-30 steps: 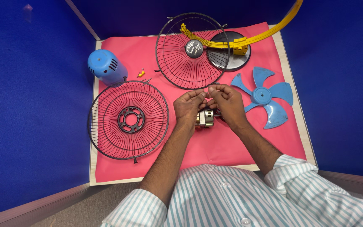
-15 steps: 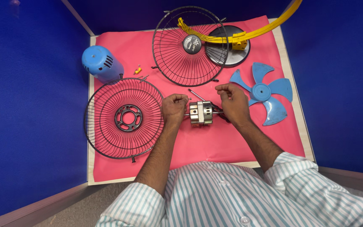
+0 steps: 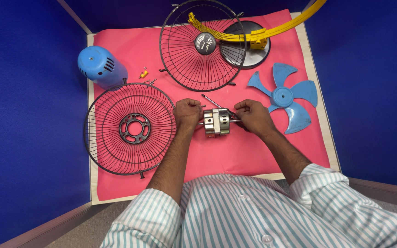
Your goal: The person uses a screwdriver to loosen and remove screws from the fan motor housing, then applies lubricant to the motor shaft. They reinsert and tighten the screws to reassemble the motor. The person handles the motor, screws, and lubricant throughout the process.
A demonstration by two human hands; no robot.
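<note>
Right, the fan motor [image 3: 217, 122] sits on the pink mat [image 3: 253, 156] directly between my two hands, its shaft running left to right across me. My left hand [image 3: 188, 113] is curled in a fist at the left end of the shaft, and my right hand [image 3: 252, 115] is closed around the right end, fingers pinched tight on it. Both hands are about equally close, one at each end, so the long axis lies straight from fist to fist. A thin rod [image 3: 214, 102] slants away just behind the motor. Rear grille [image 3: 129, 128] lies just left of my left hand, blue blade [image 3: 286, 97] near my right.
</note>
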